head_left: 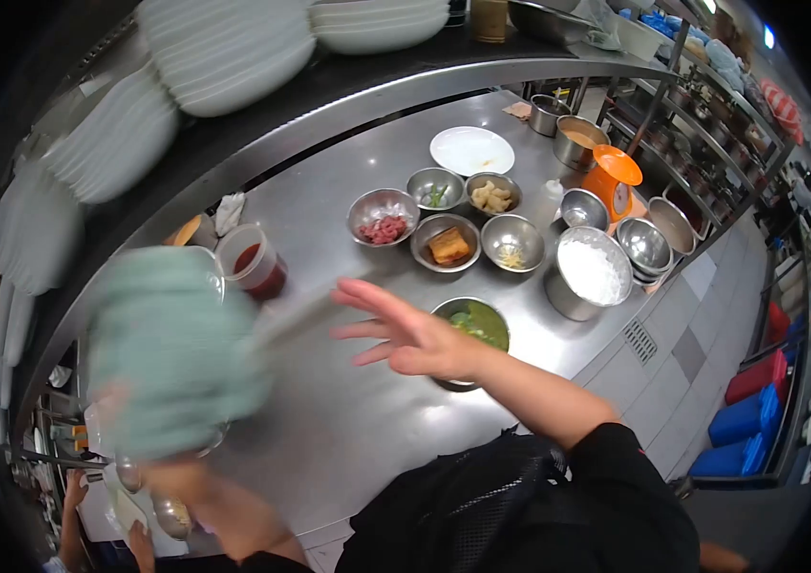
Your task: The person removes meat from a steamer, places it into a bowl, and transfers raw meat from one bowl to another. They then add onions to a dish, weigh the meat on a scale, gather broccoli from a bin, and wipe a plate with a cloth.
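A pale green cloth (176, 353), smeared by motion, is in my left hand (174, 476) at the left of the steel table. The cloth covers most of that hand's fingers and part of what lies behind it. My right hand (410, 336) is stretched out over the middle of the table, fingers spread, holding nothing. Behind its wrist stands a metal bowl of green liquid with chopped greens (479, 323). Beyond the cloth is a clear plastic tub of dark red sauce (260, 267).
Metal bowls hold red meat (384, 229), a browned block (448, 248) and pale chunks (491, 197). A pot of white powder (594, 270) and an orange scale (613, 181) stand right. Stacked white dishes (224, 53) fill the shelf above. Another person's hands (141, 546) show lower left.
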Available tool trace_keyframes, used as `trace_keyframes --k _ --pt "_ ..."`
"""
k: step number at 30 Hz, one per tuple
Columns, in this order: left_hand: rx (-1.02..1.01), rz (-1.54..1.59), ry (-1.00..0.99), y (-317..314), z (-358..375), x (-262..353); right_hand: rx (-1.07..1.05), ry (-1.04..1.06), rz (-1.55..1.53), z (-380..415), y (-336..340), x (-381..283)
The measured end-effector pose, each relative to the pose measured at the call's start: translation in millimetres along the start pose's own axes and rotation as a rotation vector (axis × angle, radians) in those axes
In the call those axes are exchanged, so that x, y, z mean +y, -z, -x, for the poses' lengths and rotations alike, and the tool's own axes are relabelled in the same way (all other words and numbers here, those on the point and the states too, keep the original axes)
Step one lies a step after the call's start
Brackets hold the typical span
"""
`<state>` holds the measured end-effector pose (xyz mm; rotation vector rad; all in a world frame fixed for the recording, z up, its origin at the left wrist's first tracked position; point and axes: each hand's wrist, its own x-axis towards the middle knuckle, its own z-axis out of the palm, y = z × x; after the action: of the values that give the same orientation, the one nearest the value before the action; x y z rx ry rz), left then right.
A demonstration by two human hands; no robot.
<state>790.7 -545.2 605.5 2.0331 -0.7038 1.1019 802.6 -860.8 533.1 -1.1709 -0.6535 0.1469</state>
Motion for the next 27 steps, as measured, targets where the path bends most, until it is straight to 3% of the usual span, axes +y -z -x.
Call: trace_keyframes --k 1,2,3,5,6,8,10,12,14,17,19,21,24,26,27 --pt "-0.269 0.076 0.006 -57.2 19.9 26.1 0.019 0.059 -0.17 -1.4 0.5 2.0" --pt "-0.344 0.027 -0.018 -116.5 24.9 53.0 0.113 0.126 -0.104 3.9 13.2 20.5" --pt "-0.183 0.244 0.207 -171.9 42.9 84.6 0.261 0.0 -0.159 10.6 27.7 5.1" --pt "-0.534 0.258 0.166 -214.1 8.6 115.3 0.5 -0.132 -0.235 32.8 76.3 -25.4" --pt "-0.523 0.255 0.167 -237.2 -5.0 116.3 0.597 -0.142 -0.256 50.6 108.4 -38.6" --pt "-0.895 0.846 0.216 -284.4 -25.3 108.8 0.756 -0.127 -0.154 89.5 152.4 -70.3" --pt "-0.819 0.906 0.504 -360.0 -49.2 90.2 0.914 -0.071 -0.003 127.7 190.0 -100.0" --pt "-0.552 0.593 0.585 -454.3 -62.8 57.2 1.012 -0.037 0.05 175.8 229.0 -125.6" --pt "-0.421 0.394 0.52 -542.2 -76.3 16.0 1.132 0.058 0.177 216.8 248.5 -150.6" --pt "-0.464 0.177 0.465 -647.0 -80.3 -45.2 1.245 0.143 0.203 281.9 266.4 -171.0" --pt "-0.554 -0.211 0.49 -690.7 -87.5 -64.5 1.352 0.145 0.221 331.4 270.5 -173.2" --pt "-0.756 -0.217 0.641 -728.7 -95.9 -94.1 1.442 0.144 0.24 357.6 276.5 -174.1" --pt "-0.798 -0.142 0.551 -788.2 -82.2 -164.4 1.53 0.112 0.24 373.2 289.8 -173.5" --pt "-0.943 0.201 1.097 -845.1 -54.8 -239.4 1.578 0.071 0.217 377.4 293.7 -168.4" --pt "-0.903 0.272 1.151 -830.4 -61.7 -216.1 1.596 0.045 0.204 377.2 295.7 -166.2"
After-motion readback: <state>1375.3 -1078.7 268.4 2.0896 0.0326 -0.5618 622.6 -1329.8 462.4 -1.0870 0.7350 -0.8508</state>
